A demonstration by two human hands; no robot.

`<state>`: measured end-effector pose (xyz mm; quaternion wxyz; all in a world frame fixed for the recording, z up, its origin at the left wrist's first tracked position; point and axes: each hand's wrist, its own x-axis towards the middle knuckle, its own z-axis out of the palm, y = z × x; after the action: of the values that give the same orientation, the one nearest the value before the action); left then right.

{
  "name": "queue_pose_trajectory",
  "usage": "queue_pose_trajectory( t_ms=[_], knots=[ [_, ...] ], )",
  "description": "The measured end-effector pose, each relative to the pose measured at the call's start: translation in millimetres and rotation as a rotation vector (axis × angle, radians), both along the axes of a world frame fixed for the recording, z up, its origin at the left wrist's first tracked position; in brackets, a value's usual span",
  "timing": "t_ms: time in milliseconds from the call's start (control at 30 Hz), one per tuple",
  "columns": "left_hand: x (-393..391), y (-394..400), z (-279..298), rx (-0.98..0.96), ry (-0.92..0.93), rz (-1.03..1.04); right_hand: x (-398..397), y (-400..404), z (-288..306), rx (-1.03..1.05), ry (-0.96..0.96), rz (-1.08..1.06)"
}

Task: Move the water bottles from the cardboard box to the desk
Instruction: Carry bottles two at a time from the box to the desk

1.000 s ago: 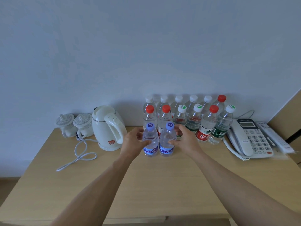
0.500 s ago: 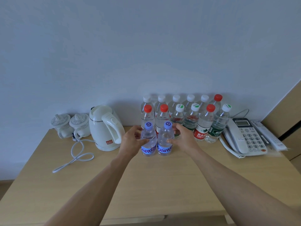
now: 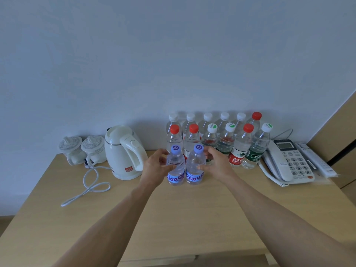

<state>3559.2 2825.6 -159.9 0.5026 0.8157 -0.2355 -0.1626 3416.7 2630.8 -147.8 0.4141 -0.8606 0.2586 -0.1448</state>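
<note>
Two small blue-capped bottles stand upright side by side on the table point(image 3: 192, 218), just in front of two rows of taller bottles point(image 3: 238, 149) by the far wall. The left hand point(image 3: 154, 168) curls round the left bottle point(image 3: 175, 166); the right hand point(image 3: 217, 164) pinches the right bottle point(image 3: 194, 166). A kettle point(image 3: 125, 151) stands to the left, a phone point(image 3: 289, 160) to the right.

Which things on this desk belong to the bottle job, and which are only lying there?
Belong to the job:
- two blue-capped bottles, standing at the front, one at each hand
- left hand and right hand
- two rows of bottles by the wall
- desk

Only lying there:
- kettle with its cord
- two lidded cups
- telephone
</note>
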Motion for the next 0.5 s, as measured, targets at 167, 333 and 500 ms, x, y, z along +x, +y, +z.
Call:
queue_pose_trajectory(
  t_ms=[167, 333, 500],
  knots=[
    [-2, 3, 1, 0.02, -0.039, -0.01, -1, 1, 0, 0.007, 0.005, -0.01],
    [-4, 4, 5, 0.038, -0.069, -0.012, -1, 2, 0, 0.006, 0.013, -0.019],
    [-3, 4, 13, 0.082, -0.088, -0.03, 0, 5, 0, -0.035, 0.025, -0.024]
  ],
)
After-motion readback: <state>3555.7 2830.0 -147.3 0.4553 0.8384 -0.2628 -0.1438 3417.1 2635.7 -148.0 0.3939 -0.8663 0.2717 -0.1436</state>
